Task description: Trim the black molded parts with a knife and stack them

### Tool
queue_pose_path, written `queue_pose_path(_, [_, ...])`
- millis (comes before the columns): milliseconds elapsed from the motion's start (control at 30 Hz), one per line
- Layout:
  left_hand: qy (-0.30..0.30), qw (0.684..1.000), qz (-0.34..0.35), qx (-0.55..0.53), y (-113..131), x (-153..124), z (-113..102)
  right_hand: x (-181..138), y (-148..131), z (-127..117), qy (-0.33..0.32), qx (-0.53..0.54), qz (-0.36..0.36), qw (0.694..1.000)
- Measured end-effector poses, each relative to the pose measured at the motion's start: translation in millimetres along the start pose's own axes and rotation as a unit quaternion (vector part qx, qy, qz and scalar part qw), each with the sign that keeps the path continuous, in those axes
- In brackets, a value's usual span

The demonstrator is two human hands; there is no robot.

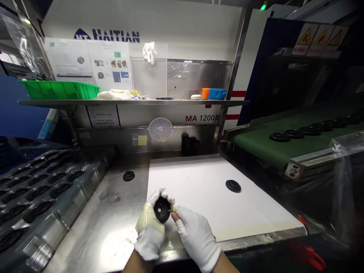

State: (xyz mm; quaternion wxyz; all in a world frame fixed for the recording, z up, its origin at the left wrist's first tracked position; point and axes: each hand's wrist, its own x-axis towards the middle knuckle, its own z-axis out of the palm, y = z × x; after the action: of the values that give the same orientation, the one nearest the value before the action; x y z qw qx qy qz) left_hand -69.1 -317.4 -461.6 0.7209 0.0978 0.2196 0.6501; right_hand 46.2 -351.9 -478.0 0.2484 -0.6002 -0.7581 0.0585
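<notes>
Head view: the left hand [150, 223], gloved, angles up from below, fingers curled round a black disc [162, 214], gripping it tilted above the bench [113, 212]. The right hand [196, 233], also gloved, meets the disc's right rim, thumb and finger pinched on what seems a small tool [170, 211], mostly hidden. Left of the grip, clear trays [81, 197] hold black discs in rows of pockets; higher up on that side, a green bin [59, 90] sits on the shelf [133, 102]. Beyond the grip to the right, a loose disc [233, 185] lies on the white sheet [187, 174].
</notes>
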Motion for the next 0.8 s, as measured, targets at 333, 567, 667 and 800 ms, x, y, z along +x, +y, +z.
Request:
queue_pose_path(333, [-0.028, 1.000, 0.003, -0.006, -9.3, 8.8, -9.1, -0.5, 8.7, 15.1, -0.012, 0.035, 0.029, 0.999])
queue_pose_path(567, [-0.052, 0.998, 0.027, 0.003, -9.0, 12.2, -8.5, 1.3, 6.3, 12.2, -0.019, 0.035, 0.029, 0.999])
queue_pose_path(667, [-0.072, 0.997, 0.024, 0.005, -8.5, 12.7, -5.3, 3.4, 7.5, 11.9, -0.003, 0.024, 0.034, 0.999])
queue_pose_path(800, [-0.029, 0.999, 0.003, -0.037, -9.4, 17.0, -7.3, 1.2, 5.5, 15.6, -0.005, 0.015, 0.037, 0.999])
